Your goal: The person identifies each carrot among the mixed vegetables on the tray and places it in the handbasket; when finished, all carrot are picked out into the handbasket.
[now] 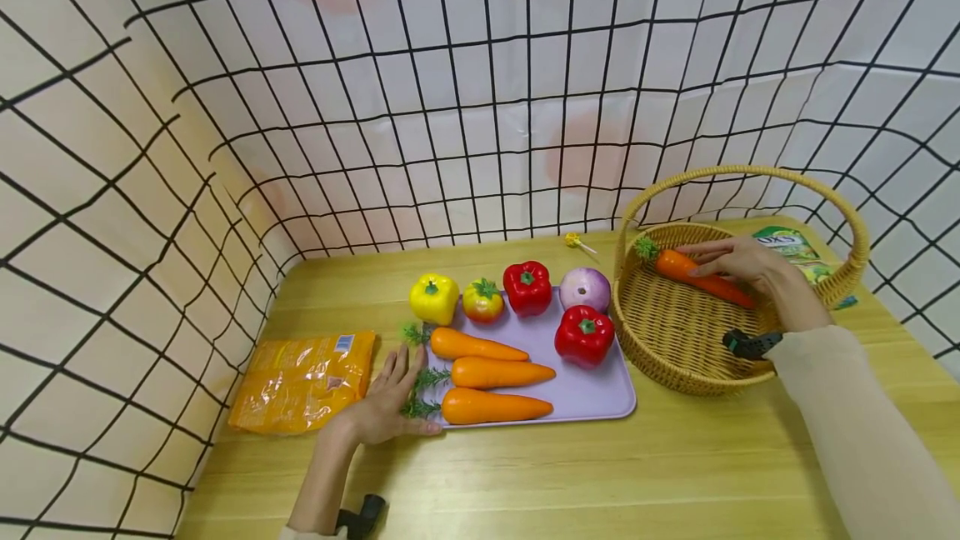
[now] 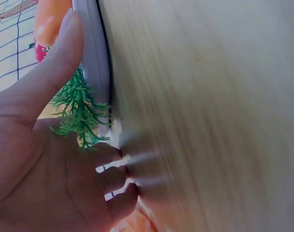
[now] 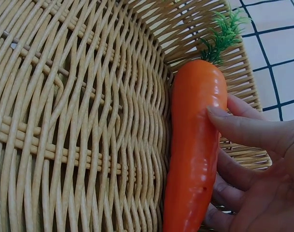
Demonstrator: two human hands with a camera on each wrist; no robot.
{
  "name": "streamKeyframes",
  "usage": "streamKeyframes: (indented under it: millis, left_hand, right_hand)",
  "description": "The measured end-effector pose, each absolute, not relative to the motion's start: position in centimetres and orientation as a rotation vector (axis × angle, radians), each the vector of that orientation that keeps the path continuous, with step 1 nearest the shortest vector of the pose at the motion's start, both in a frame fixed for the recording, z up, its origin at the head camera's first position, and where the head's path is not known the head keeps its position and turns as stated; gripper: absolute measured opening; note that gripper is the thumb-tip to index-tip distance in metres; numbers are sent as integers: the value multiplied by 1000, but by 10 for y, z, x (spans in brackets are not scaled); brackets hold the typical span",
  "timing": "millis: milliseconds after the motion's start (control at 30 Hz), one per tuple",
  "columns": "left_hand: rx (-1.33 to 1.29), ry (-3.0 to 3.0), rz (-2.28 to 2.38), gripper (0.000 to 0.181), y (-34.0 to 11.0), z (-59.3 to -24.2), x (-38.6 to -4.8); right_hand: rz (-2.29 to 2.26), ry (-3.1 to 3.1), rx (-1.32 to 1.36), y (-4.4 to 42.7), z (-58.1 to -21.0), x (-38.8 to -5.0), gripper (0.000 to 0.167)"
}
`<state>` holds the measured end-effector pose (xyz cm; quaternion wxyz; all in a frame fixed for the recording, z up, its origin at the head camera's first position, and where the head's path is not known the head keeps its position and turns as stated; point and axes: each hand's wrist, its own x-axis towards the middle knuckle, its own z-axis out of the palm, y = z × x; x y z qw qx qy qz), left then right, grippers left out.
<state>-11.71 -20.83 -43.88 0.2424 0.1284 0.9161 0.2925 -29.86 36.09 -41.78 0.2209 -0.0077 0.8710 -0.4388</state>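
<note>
Inside the wicker basket (image 1: 667, 357) my right hand (image 1: 742, 263) holds an orange carrot (image 1: 690, 269) with a green leafy top. The right wrist view shows the thumb on the near side of this carrot (image 3: 195, 145) and the fingers behind it, against the basket wall. My left hand (image 1: 390, 402) rests at the left edge of the lilac tray (image 1: 592, 407), fingers spread on the table and thumb along the tray's rim (image 2: 91, 58). Several carrots (image 1: 498, 407) lie on the tray, their green tops (image 2: 79, 108) beside my left palm.
Toward the tray's back and right are a yellow pepper (image 1: 433, 298), a tomato (image 1: 483, 301), red peppers (image 1: 585, 336) and a purple onion (image 1: 585, 288). An orange packet (image 1: 300, 382) lies at left. A green packet (image 1: 791, 247) is behind the basket, a yellow lollipop (image 1: 573, 240) behind the tray.
</note>
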Motion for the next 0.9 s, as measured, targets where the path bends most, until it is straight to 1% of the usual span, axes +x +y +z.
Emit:
streamKeyframes:
  millis: [200,300,400,433,533,633,800,900]
  left_hand:
    - [326,2513,761,122,-205,-437,-118]
    - [322,2517,736,122,-204,-436,-118]
    - [313,2516,725,121,-204,-435,-117]
    - [311,2516,724,121,-204,-435,-117]
    - [309,2516,726,121,-204,-435,-117]
    - [312,2515,729,121,-205,-435,-117]
    - [313,2509,730,121,-205,-433,-117]
    - [312,2509,725,121,-205,-433,-117]
  right_hand:
    - [-1216,2403,-30,361,-415,-297,68]
    - [-1210,2437,-102,360,-406,-295,61]
    - [-1180,2484,-180,356,-392,-291,57]
    - [-1160,2507,-199,353,-386,-289,57]
    - [-1120,2544,-247,345,-370,-280,67]
    - [-1115,2559,-273,334,-356,-266,68]
    - [-1109,2582,-404,311,-341,-236,55]
    - [-1162,2560,-553,294,-337,-219,45]
